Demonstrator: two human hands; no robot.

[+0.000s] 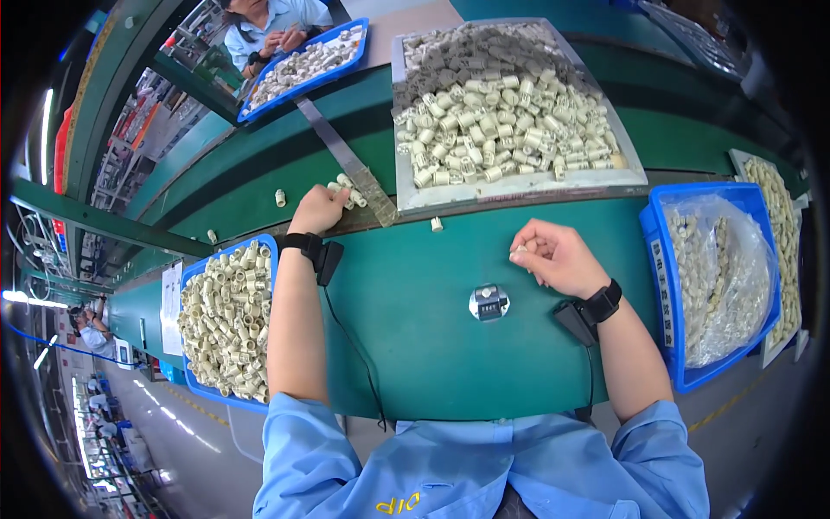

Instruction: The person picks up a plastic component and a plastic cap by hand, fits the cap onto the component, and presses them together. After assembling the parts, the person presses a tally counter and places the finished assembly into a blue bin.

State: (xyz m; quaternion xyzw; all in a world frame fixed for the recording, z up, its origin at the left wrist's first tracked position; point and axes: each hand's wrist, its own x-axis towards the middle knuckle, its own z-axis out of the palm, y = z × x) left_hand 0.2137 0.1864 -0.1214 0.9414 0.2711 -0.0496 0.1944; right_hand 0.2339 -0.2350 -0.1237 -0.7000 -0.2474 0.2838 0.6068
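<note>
My left hand [320, 210] reaches to the far edge of the green mat, its fingers closed against several cream cylindrical plastic parts [347, 189] beside a flat metal strip [346, 160]. Whether one is gripped is hidden. Over the mat at the right, my right hand [558, 257] is closed, with a small pale thing [520, 251] showing at the thumb and fingertips; its kind is unclear. Between my forearms lies a silver and black hand tally counter [489, 303]. One loose cream part [437, 225] stands near the mat's far edge.
Left, a blue tray [275, 259] is heaped with cream parts. Ahead stands a large pale tray [519, 192] piled with cream and grey parts. A blue bin [679, 368] with bagged parts is at right. Across the line, a co-worker [277, 26] handles parts over another blue tray [363, 39].
</note>
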